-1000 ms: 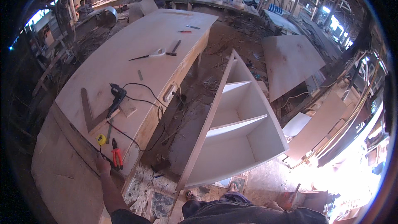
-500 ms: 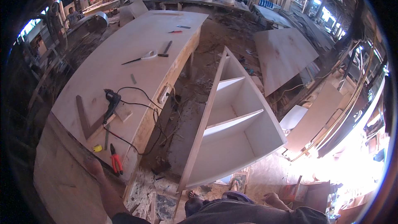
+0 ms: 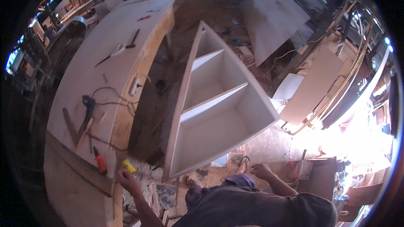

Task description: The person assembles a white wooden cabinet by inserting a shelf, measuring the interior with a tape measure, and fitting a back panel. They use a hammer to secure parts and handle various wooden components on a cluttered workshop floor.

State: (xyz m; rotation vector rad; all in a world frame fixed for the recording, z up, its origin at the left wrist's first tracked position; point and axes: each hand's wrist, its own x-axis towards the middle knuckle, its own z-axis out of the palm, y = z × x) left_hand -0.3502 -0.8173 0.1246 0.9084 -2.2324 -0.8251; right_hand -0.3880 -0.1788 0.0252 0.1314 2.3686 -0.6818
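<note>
Well, L fingers point(image 3: 123, 171) clamped on yel. tape measure point(image 3: 129, 166), grip partly hidden; R fingers point(image 3: 255, 168) blurry, can't tell.

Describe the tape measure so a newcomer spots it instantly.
Find the long pale workbench left of the triangular white shelf unit. Beside the bench's near right edge, the person's left hand holds a tape measure. It's bright yellow; the nearby pliers are red-handled.

On our tabletop point(image 3: 80, 77) we have pliers point(image 3: 100, 163) at its near end, the drill point(image 3: 88, 103) toward its middle, the handsaw point(image 3: 111, 54) and hammer point(image 3: 134, 39) toward its far end. Just right of its near end, our left grip point(image 3: 125, 177) holds the tape measure point(image 3: 129, 166). Farther right of the tabletop is our shelf unit point(image 3: 215, 102).
</note>
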